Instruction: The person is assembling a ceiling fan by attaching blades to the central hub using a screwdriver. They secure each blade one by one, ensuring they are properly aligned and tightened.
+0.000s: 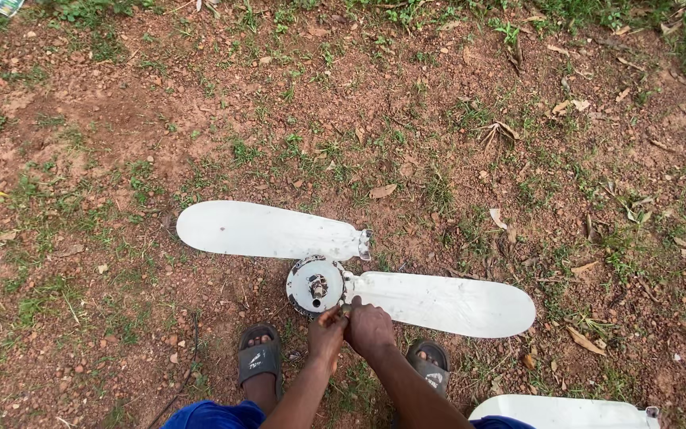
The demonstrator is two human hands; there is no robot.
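Note:
A white ceiling fan lies on the bare ground in the head view. Its round motor hub (pixel 315 285) sits in front of my feet. One white blade (pixel 267 230) lies loose to the upper left of the hub. A second blade (pixel 446 303) reaches right from the hub. My left hand (pixel 326 334) and my right hand (pixel 369 327) meet at the hub's near edge, where the right blade joins it. Both hands have their fingers closed there, pinching something small that I cannot make out.
A third white blade (pixel 561 412) lies at the bottom right edge. My feet wear dark sandals, the left sandal (pixel 260 357) and the right sandal (pixel 430 366) beside my arms. Red gravelly soil (pixel 438 103) with grass patches and dry leaves surrounds everything.

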